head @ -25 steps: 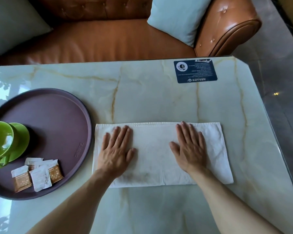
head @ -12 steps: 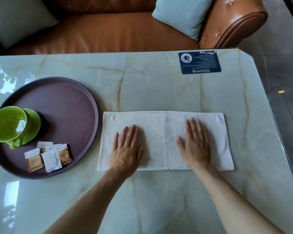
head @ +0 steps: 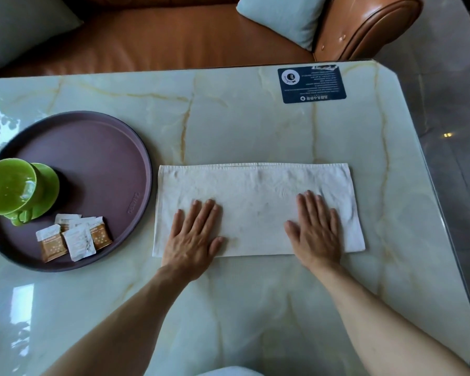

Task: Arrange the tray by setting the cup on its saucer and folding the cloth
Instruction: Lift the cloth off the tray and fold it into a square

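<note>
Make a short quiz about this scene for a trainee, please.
1. True or false: the cup stands on its saucer.
2. Where does the cloth lie? A) on the tray B) on the table C) on the sofa
3. What are the left hand and right hand doing?

Key:
1. True.
2. B.
3. Both press flat on the cloth, fingers straight.

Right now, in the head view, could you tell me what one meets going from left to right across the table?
Green cup → sachets → tray rim → left hand on the white cloth → right hand → table edge.
</note>
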